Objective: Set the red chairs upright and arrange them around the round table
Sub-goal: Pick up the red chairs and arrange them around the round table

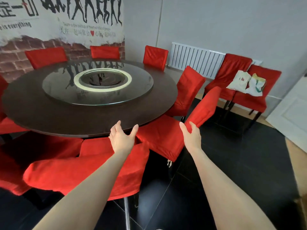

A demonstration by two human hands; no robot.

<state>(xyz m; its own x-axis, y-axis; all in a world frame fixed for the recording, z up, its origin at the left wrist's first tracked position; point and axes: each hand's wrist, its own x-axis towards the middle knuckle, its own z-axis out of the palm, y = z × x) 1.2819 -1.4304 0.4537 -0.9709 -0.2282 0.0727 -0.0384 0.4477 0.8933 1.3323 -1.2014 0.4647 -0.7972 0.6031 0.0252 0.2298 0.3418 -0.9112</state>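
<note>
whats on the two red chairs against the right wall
A white tote bag and a white and green bag lie across the chairs, on their seats. The bags' contents are hidden.

Left grip (pixel 123 138) spread, right grip (pixel 191 135) curled

There is just one camera, and it sits on my head, so it sees from up high where I stand at the near edge of the round worktop (pixel 49 117). It looks forward and down, with my left hand (pixel 122 138) and my right hand (pixel 191 136), which holds the back of a red chair (pixel 206 103), close in front of it. The view is wide, so it takes in most of the worktop, the far wall (pixel 216 22) and the black floor (pixel 232 155) on the right.
</note>
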